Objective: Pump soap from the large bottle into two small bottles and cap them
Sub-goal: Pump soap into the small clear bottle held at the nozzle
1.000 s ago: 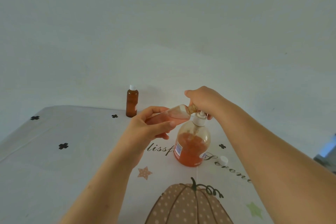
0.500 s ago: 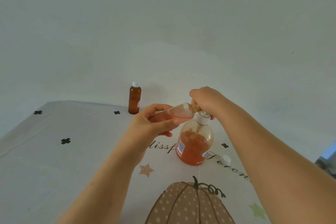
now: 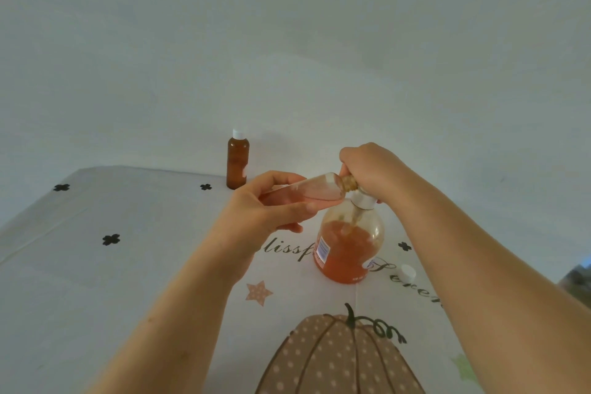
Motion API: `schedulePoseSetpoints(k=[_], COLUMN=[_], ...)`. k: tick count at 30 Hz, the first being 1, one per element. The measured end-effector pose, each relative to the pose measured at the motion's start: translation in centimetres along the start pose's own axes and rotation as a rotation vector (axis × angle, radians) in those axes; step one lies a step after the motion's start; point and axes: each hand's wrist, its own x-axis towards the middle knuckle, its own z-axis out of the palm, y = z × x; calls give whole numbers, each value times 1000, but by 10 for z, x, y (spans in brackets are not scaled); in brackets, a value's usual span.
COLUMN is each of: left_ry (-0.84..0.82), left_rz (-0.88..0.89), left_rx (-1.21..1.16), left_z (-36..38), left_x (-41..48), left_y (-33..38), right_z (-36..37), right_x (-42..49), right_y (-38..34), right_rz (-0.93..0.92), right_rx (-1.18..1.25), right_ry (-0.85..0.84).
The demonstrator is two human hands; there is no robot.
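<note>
The tablecloth [image 3: 96,281] lies open to the left, and its far edge meets the wall just behind the capped small bottle [image 3: 237,160]. As half a second ago, the left hand [image 3: 271,205] grips the tilted open small bottle [image 3: 313,190], mouth at the spout. The right hand [image 3: 371,173] stays curled over the pump of the one large bottle [image 3: 348,249], standing mid-table. There are two small bottles and one loose cap [image 3: 407,272], which lies right of the large bottle.
</note>
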Motion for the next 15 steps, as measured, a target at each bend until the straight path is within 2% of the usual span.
schedulePoseSetpoints(k=[5, 11, 15], left_ry=[1, 0, 11], left_rz=[11, 45, 49], left_rx=[-5, -44, -51], left_z=[4, 10, 11], left_x=[-3, -5, -6], left_y=[2, 6, 7], right_z=[-4, -15, -15], right_x=[-5, 0, 3], right_y=[-3, -13, -7], right_rz=[96, 231, 214], right_rx=[111, 104, 107], right_ry=[-7, -80, -75])
